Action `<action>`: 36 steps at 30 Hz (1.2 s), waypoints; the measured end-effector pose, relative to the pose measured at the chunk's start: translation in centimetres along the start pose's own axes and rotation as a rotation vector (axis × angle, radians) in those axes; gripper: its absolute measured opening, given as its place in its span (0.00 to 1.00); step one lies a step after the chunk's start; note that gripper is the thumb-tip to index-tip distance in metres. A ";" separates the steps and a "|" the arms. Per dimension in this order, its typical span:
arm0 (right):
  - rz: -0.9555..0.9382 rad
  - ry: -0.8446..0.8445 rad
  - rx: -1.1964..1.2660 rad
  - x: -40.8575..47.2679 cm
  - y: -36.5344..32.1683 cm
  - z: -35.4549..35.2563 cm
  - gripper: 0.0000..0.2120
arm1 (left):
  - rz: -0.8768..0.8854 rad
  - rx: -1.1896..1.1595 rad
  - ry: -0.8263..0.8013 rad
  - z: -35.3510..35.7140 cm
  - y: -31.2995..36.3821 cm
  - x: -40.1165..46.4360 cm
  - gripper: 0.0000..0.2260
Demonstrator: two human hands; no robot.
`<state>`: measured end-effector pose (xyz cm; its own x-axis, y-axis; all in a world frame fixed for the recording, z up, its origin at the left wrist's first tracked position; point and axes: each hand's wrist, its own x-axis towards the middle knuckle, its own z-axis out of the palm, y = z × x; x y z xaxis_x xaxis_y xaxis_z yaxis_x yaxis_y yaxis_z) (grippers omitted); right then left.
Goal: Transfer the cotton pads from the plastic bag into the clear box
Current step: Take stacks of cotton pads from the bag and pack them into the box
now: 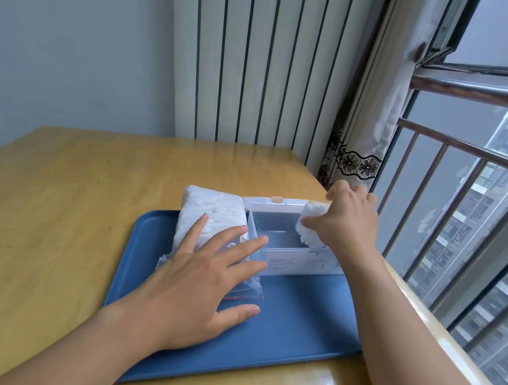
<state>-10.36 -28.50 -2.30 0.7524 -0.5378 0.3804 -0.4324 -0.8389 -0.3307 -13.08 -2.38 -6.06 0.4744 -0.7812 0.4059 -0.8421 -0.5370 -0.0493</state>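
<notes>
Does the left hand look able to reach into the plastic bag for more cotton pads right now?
Probably yes. The left hand lies open and empty on the plastic bag, nothing covering it; the right hand is busy with cotton pads at the clear box.

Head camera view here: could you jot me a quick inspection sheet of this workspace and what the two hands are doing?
Surface: yellow wooden table bearing a blue plastic tray.
Job's things: clear plastic bag of white cotton pads beside the open clear plastic box, both on the tray.
Clutter: nothing seen.
Grippers: left hand spread flat over the bag's open end; right hand with fingers closed on a wad of white cotton pads at the box's right end.
Cables: nothing seen.
Surroundings: white radiator, curtain, barred window.
</notes>
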 end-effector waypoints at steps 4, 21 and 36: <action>0.030 -0.146 -0.074 -0.1 0.2 0.3 0.43 | -0.019 -0.027 -0.015 0.0 -0.1 -0.1 0.25; -0.779 -0.028 0.782 -8.3 -4.9 -4.5 0.04 | -0.347 -0.316 0.055 -5.0 -5.5 -2.1 0.35; -0.700 0.249 0.225 -10.2 -7.5 0.5 0.13 | -0.490 -0.509 0.346 -3.8 -5.1 -1.0 0.08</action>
<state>-14.60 -16.71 -4.12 0.6681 0.0853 0.7391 0.2334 -0.9673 -0.0993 -10.27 2.31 -2.70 0.7855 -0.3049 0.5385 -0.6114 -0.5170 0.5991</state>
